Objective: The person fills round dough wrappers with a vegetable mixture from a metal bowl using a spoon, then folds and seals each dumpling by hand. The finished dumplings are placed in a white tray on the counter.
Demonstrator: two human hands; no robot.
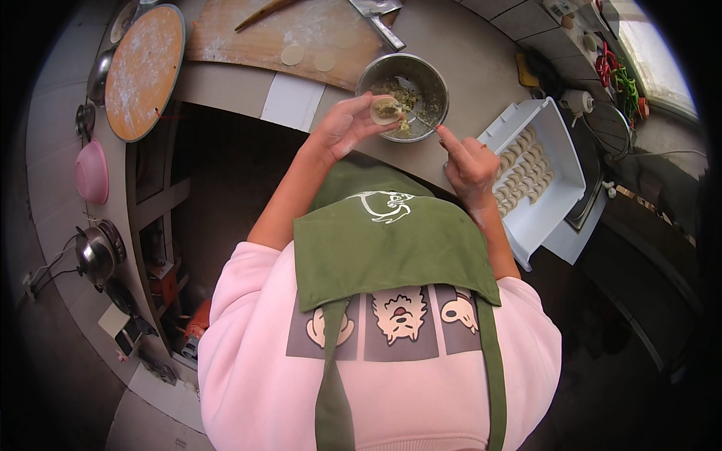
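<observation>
My left hand (351, 125), dusted with flour, holds a round dumpling wrapper (386, 111) over the near left rim of a stainless steel bowl (440, 84). A small heap of green and yellowish filling lies on the wrapper. My right hand (471, 163) grips a thin metal utensil (422, 119), its tip at the wrapper's right edge; the tip's shape is too small to tell. More chopped filling (403, 94) sits in the bowl. To the right of my right hand, a white plastic bin (555, 208) contains several rows of folded dumplings (527, 169).
Beyond the bowl lies a floured wooden board (237, 42) with two flat wrappers (292, 55), a rolling pin (265, 12) and a cleaver (383, 25). A round floured board (145, 73) stands at the left, near a pink basin (92, 172). An electric pot (96, 256) is further back.
</observation>
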